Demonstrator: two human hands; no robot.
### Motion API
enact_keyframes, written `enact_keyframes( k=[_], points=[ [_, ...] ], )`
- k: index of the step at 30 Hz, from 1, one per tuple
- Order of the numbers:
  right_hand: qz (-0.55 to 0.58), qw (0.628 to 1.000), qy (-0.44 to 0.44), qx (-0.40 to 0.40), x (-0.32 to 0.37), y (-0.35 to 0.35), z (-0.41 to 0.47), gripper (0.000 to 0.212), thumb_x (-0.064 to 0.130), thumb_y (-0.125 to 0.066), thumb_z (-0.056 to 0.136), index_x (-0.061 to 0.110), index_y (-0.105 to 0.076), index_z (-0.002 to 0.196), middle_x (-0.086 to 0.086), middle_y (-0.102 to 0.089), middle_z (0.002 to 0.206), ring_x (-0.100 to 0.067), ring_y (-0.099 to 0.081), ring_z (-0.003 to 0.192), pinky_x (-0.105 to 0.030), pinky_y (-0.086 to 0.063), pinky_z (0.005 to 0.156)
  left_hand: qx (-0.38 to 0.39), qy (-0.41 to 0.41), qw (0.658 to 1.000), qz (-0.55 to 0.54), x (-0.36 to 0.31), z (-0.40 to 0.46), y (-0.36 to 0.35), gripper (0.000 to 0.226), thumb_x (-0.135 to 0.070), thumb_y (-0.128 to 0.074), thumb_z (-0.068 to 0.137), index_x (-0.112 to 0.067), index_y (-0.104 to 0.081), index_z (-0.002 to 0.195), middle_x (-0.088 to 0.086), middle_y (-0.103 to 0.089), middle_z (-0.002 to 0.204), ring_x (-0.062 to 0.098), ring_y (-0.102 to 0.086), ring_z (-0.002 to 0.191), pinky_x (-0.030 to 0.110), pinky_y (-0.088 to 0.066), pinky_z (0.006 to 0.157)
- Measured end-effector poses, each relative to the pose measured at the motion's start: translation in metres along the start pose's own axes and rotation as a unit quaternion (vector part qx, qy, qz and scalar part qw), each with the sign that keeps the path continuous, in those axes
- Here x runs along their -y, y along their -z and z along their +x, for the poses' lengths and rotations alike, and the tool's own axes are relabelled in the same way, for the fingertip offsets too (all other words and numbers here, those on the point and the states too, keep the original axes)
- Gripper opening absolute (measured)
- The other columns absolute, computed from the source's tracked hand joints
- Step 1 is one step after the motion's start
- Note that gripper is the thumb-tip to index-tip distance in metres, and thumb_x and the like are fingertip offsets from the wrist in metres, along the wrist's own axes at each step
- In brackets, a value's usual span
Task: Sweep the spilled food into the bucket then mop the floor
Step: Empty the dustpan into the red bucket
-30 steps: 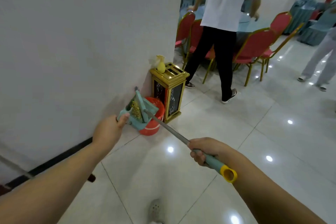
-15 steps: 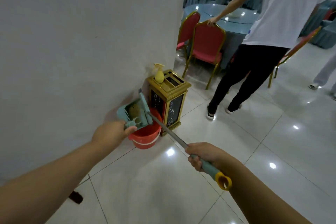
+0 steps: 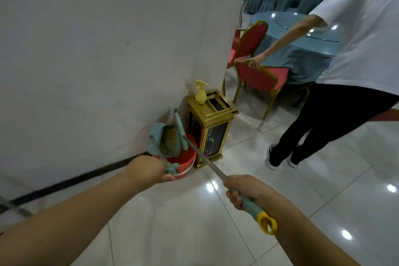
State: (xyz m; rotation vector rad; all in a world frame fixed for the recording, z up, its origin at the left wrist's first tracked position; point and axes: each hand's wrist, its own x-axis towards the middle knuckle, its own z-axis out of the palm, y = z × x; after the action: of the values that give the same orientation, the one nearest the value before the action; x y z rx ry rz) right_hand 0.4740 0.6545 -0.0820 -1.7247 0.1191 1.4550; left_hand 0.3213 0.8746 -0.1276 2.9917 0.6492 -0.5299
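Observation:
A red bucket (image 3: 185, 165) stands on the floor against the white wall. Over it I hold a teal dustpan (image 3: 160, 139), tipped up, with brownish food scraps (image 3: 170, 141) inside. My left hand (image 3: 148, 170) is shut on the dustpan's handle just left of the bucket. The teal broom head (image 3: 181, 131) rests against the pan's mouth. Its metal pole (image 3: 207, 165) runs down to my right hand (image 3: 244, 189), which is shut on the teal grip with a yellow ring at the end.
A gold and black bin (image 3: 210, 127) with a yellow bottle (image 3: 200, 93) on top stands right of the bucket. A person in a white shirt and black trousers (image 3: 336, 101) stands at right, holding a red chair (image 3: 261, 80) by a round table (image 3: 302, 43). Glossy tiled floor (image 3: 280, 190) lies ahead.
The dustpan has tilted further up over the bucket and the view has come closer to it. The person at right has stepped nearer and grasped a chair.

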Motion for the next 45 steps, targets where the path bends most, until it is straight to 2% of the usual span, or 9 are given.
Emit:
enact_keyframes(
  k=[7, 14, 19, 22, 25, 30, 34, 41, 45],
  points=[
    [-0.037, 0.999, 0.011, 0.034, 0.009, 0.061, 0.011, 0.009, 0.007, -0.045, 0.098, 0.007, -0.051, 0.091, -0.004, -0.042, 0.057, -0.006, -0.036, 0.035, -0.014, -0.034, 0.037, 0.115, -0.010, 0.993, 0.012, -0.071, 0.021, -0.026, 0.044, -0.055, -0.051, 0.087, -0.026, -0.059, 0.119, 0.003, -0.066, 0.109, 0.021, -0.062, 0.100, 0.035, -0.048, 0.082],
    [-0.036, 0.997, 0.000, 0.068, 0.010, 0.097, 0.030, 0.015, 0.007, -0.045, 0.098, 0.009, -0.046, 0.083, -0.004, -0.039, 0.056, -0.006, -0.035, 0.034, -0.014, -0.033, 0.035, 0.170, 0.034, 0.984, 0.031, -0.114, 0.017, -0.048, 0.045, -0.051, -0.049, 0.090, -0.019, -0.057, 0.120, 0.005, -0.066, 0.113, 0.021, -0.061, 0.097, 0.033, -0.046, 0.081],
    [-0.034, 0.996, 0.002, 0.082, 0.010, 0.106, 0.041, 0.015, 0.006, -0.045, 0.096, 0.010, -0.045, 0.081, -0.005, -0.038, 0.056, -0.007, -0.034, 0.036, -0.014, -0.033, 0.033, 0.171, 0.045, 0.984, 0.026, -0.122, 0.014, -0.055, 0.046, -0.050, -0.047, 0.090, -0.014, -0.059, 0.116, 0.004, -0.063, 0.097, 0.018, -0.050, 0.082, 0.033, -0.047, 0.085],
    [-0.036, 0.997, 0.006, 0.074, 0.013, 0.103, 0.040, 0.014, 0.006, -0.046, 0.096, 0.010, -0.046, 0.083, -0.004, -0.039, 0.056, -0.007, -0.034, 0.035, -0.014, -0.033, 0.033, 0.158, 0.043, 0.986, 0.020, -0.120, 0.013, -0.050, 0.045, -0.050, -0.048, 0.091, -0.016, -0.057, 0.119, 0.006, -0.066, 0.112, 0.021, -0.059, 0.095, 0.033, -0.046, 0.086],
    [-0.037, 0.997, 0.016, 0.072, 0.017, 0.101, 0.034, 0.012, 0.004, -0.044, 0.096, 0.009, -0.047, 0.086, -0.005, -0.038, 0.058, -0.006, -0.034, 0.034, -0.014, -0.032, 0.033, 0.166, 0.033, 0.985, 0.039, -0.118, 0.011, -0.045, 0.044, -0.048, -0.051, 0.091, -0.016, -0.056, 0.120, 0.007, -0.065, 0.116, 0.024, -0.060, 0.107, 0.034, -0.045, 0.088],
    [-0.039, 0.996, 0.032, 0.070, 0.022, 0.104, 0.027, 0.007, 0.003, -0.044, 0.096, 0.007, -0.049, 0.094, -0.005, -0.040, 0.057, -0.006, -0.034, 0.035, -0.014, -0.033, 0.033, 0.188, -0.018, 0.977, 0.101, -0.118, 0.008, -0.036, 0.041, -0.043, -0.051, 0.093, -0.013, -0.060, 0.119, 0.007, -0.065, 0.117, 0.026, -0.059, 0.109, 0.037, -0.044, 0.090],
    [-0.037, 0.996, 0.038, 0.070, 0.020, 0.108, 0.021, 0.009, 0.004, -0.043, 0.097, 0.008, -0.050, 0.094, -0.003, -0.040, 0.053, -0.005, -0.034, 0.033, -0.014, -0.033, 0.032, 0.190, -0.038, 0.974, 0.113, -0.133, 0.010, -0.037, 0.039, -0.040, -0.052, 0.093, -0.012, -0.060, 0.119, 0.007, -0.065, 0.118, 0.026, -0.059, 0.109, 0.033, -0.035, 0.077],
    [-0.051, 0.996, 0.037, 0.068, 0.012, 0.110, 0.019, 0.011, 0.004, -0.043, 0.096, 0.009, -0.051, 0.089, -0.003, -0.041, 0.051, -0.005, -0.035, 0.033, -0.014, -0.033, 0.032, 0.244, -0.104, 0.950, 0.165, -0.152, 0.009, -0.051, 0.038, -0.036, -0.052, 0.094, -0.014, -0.058, 0.125, 0.010, -0.061, 0.126, 0.032, -0.058, 0.111, 0.040, -0.041, 0.091],
    [-0.045, 0.996, 0.031, 0.075, 0.012, 0.111, 0.018, 0.008, 0.004, -0.044, 0.096, 0.008, -0.050, 0.092, -0.003, -0.040, 0.052, -0.006, -0.036, 0.031, -0.013, -0.034, 0.032, 0.238, -0.094, 0.953, 0.162, -0.150, 0.002, -0.042, 0.038, -0.035, -0.052, 0.095, -0.010, -0.059, 0.123, 0.012, -0.062, 0.123, 0.031, -0.057, 0.112, 0.040, -0.040, 0.094]
  ],
)
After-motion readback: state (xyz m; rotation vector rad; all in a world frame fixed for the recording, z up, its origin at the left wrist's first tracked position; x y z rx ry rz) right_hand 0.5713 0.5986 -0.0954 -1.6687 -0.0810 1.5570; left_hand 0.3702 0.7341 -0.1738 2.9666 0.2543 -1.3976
